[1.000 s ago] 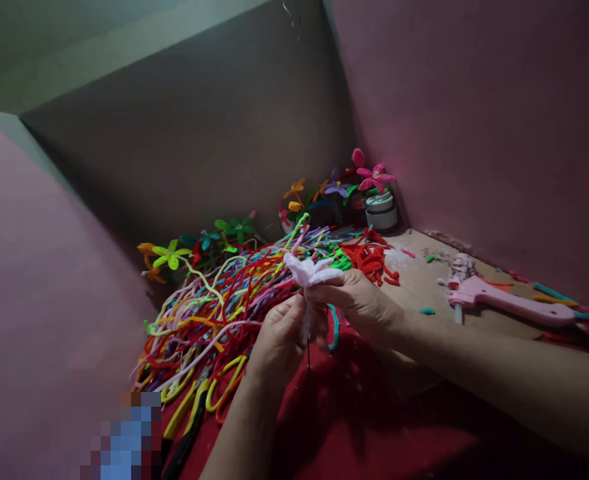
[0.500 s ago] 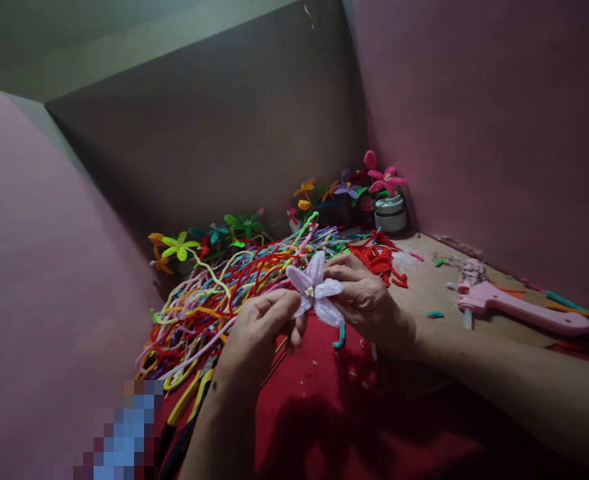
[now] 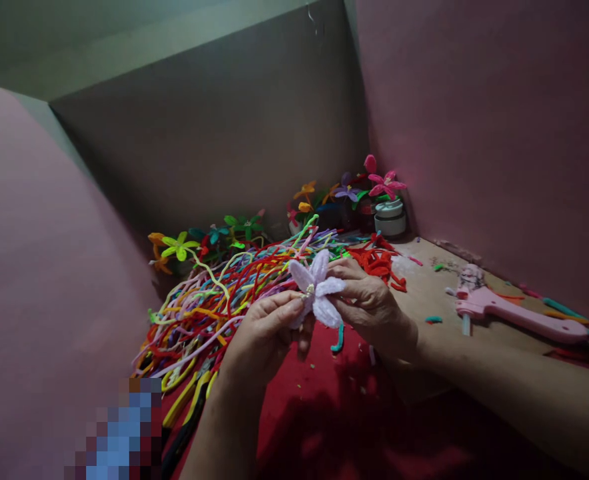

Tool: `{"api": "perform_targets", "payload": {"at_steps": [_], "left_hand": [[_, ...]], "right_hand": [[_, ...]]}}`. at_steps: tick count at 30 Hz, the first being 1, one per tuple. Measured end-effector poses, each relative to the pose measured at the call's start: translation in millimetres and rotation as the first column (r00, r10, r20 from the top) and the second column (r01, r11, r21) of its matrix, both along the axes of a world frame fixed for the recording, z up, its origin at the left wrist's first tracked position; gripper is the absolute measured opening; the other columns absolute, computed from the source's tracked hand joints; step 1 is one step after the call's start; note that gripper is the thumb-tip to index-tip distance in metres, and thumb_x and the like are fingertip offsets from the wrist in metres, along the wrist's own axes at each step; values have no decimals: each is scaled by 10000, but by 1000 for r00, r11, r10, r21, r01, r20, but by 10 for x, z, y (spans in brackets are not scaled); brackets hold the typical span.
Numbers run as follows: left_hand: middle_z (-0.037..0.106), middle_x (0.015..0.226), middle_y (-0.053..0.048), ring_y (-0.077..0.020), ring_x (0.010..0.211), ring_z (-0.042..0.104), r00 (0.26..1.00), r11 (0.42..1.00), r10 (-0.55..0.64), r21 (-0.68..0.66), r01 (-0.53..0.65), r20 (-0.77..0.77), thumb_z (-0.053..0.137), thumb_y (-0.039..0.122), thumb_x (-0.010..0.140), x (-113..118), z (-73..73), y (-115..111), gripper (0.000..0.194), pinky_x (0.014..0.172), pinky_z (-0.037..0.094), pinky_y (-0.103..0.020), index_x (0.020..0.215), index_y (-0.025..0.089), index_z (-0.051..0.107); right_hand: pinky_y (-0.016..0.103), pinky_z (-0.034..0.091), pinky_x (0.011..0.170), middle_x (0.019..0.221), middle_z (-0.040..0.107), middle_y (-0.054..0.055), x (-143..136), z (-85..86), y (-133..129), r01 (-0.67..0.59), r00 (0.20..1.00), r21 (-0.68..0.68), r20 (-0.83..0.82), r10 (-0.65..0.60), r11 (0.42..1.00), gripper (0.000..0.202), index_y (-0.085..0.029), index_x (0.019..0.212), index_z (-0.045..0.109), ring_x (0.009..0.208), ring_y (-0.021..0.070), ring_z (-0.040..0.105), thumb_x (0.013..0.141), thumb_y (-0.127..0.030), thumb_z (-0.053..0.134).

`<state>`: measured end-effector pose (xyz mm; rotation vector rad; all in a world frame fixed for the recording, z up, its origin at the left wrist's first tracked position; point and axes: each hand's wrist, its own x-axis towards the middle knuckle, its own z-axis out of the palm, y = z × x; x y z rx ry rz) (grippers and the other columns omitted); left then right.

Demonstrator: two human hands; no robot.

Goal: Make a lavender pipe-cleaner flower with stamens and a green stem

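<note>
A pale lilac fuzzy flower (image 3: pixel 319 288) with a small yellowish centre is held up between both hands above the red cloth. My left hand (image 3: pixel 269 327) pinches its left side, thumb close to the centre. On the other side, the fingers of my right hand (image 3: pixel 367 300) grip the petals from behind and at the edge. The fingertips of my right hand are partly hidden by the petals. Just below the flower a short teal piece (image 3: pixel 340 338) lies on the red cloth (image 3: pixel 314 413).
A heap of coloured pipe cleaners (image 3: pixel 199 320) spreads left, beside yellow-handled pliers (image 3: pixel 182 400). Red pieces (image 3: pixel 374 260) lie behind my right hand. A pink glue gun (image 3: pixel 524 313) rests on the board at right. Finished flowers (image 3: pixel 385 185) stand along the back.
The flower has turned slightly, its centre now facing more to the left. My left thumb has moved closer to the centre, and both hands still hold the flower.
</note>
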<state>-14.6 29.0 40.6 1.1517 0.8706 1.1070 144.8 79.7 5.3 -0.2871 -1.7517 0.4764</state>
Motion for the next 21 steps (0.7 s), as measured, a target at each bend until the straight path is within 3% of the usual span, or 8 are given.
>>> {"api": "perform_targets", "payload": {"at_steps": [3, 5, 8, 11, 14, 21], "left_hand": [[550, 571, -17, -86, 452, 496, 997, 997, 44, 73, -39, -70, 575, 270, 766, -10, 32, 0, 174, 440, 414, -201, 717, 105, 602], [574, 658, -10, -93, 531, 525, 986, 975, 161, 167, -150, -54, 616, 250, 735, 7, 38, -15, 130, 506, 440, -209, 810, 143, 608], [584, 818, 5, -98, 698, 552, 937, 870, 346, 393, -298, -57, 687, 160, 663, 40, 32, -61, 280, 622, 456, -197, 923, 223, 604], [590, 962, -19, -127, 852, 556, 909, 828, 365, 516, -219, -201, 691, 137, 662, 53, 23, -98, 396, 764, 455, -230, 1031, 256, 612], [590, 1036, -39, -155, 925, 555, 919, 872, 299, 464, -155, -256, 687, 155, 673, 62, 20, -94, 474, 830, 443, -269, 1124, 257, 583], [625, 951, -46, -158, 865, 574, 947, 919, 289, 316, -235, -137, 723, 165, 617, 118, 42, -66, 507, 710, 484, -240, 1102, 185, 578]], "right_hand": [[359, 410, 785, 781, 619, 35, -4, -5, 13, 4, 1000, 1, 8, -4, 1000, 130, -203, 775, 670, 848, 173, 485, 811, -167, 551], [365, 413, 791, 804, 622, 41, -7, -12, 18, 7, 1000, -1, 12, -7, 1000, 126, -206, 793, 671, 868, 178, 485, 811, -172, 550], [366, 418, 792, 818, 614, 46, -11, -21, 16, -16, 1000, -17, 17, 16, 1000, 127, -199, 763, 667, 865, 176, 484, 809, -177, 551], [357, 424, 772, 787, 593, 41, -13, -24, 3, -50, 999, -75, 13, 51, 996, 145, -192, 740, 661, 836, 167, 493, 813, -176, 538], [344, 423, 756, 749, 576, 29, -14, -22, -18, -67, 997, -147, 13, 70, 987, 144, -189, 747, 666, 807, 158, 500, 811, -170, 539], [336, 420, 764, 809, 620, 29, -12, -12, -43, -91, 996, -175, -30, 87, 980, 159, -218, 805, 694, 825, 159, 518, 800, -156, 548]]}}
